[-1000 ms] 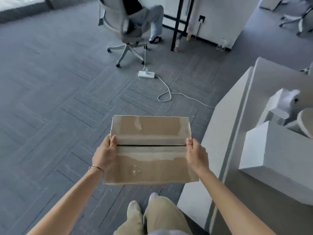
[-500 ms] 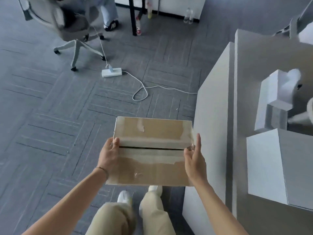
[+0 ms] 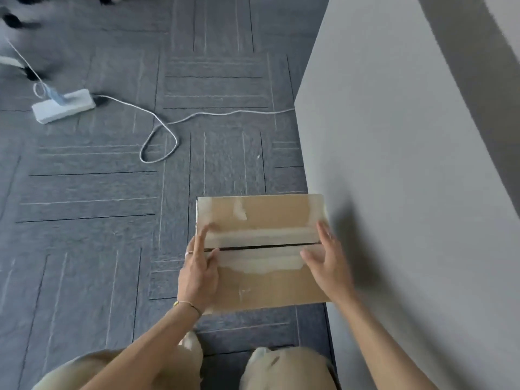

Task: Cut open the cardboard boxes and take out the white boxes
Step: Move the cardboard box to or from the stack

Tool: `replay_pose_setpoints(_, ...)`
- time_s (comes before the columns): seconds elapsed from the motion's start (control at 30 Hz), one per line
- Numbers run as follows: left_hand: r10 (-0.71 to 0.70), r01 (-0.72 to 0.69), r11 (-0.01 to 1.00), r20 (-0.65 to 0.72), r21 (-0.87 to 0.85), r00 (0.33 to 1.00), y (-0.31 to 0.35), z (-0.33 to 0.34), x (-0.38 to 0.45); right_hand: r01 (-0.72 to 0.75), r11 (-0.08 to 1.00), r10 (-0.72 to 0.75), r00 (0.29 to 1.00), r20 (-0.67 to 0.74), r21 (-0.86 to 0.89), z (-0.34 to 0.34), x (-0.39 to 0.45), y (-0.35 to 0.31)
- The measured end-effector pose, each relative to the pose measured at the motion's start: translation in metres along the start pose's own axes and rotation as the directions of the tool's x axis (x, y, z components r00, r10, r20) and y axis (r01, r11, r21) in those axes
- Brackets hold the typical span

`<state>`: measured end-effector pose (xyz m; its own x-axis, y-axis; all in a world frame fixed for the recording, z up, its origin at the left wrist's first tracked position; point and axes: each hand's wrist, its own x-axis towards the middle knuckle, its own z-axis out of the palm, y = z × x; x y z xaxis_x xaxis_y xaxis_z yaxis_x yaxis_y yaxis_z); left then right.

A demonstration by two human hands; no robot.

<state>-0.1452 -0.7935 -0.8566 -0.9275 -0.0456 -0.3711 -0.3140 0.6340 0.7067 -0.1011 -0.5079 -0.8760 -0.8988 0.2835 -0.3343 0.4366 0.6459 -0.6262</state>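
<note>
A brown cardboard box (image 3: 270, 282) with worn clear tape and a dark open slit along its top seam is low over the carpet, in front of my feet. My left hand (image 3: 198, 273) presses on its left edge, thumb at the slit and fingers spread over the top. On the right edge lies my right hand (image 3: 327, 266), fingers spread too. I cannot tell whether the box rests on the floor. No white box shows.
The tall white side panel of a table (image 3: 394, 178) stands right beside the box. A white power strip (image 3: 63, 106) and its looping cable (image 3: 157, 136) lie on the grey carpet at the far left. My shoes (image 3: 261, 354) are just behind the box.
The box has come down toward the floor, closer to the white panel, and my view has tipped downward. My fingers have spread further over its top.
</note>
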Motion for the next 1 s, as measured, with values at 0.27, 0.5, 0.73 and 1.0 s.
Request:
replay_pose_setpoints(0.27, 0.053, -0.052, 0.999, 0.075, -0.009, 0.996, -0.093, 0.136, 0.117, -0.044, 0.997, 0.048, 0.997, -0.066, 0.060, 0.104, 0.109, 0.122)
replay_pose_setpoints(0.5, 0.086, -0.090, 0.973, 0.031, 0.210, 0.996, -0.127, 0.178, 0.143, -0.024, 0.999, 0.016, 0.983, -0.181, -0.040, 0.142, 0.128, 0.154)
replay_pose_setpoints(0.73, 0.042, -0.061, 0.979, 0.097, 0.195, 0.994, -0.123, 0.173, 0.144, -0.010, 1.000, 0.009, 0.991, -0.136, -0.008, 0.138, 0.129, 0.150)
replay_pose_setpoints(1.0, 0.252, -0.252, 0.967, 0.156, -0.019, 0.955, 0.053, 0.047, 0.073, 0.078, 0.995, -0.056, 0.954, -0.295, 0.063, -0.005, 0.039, -0.012)
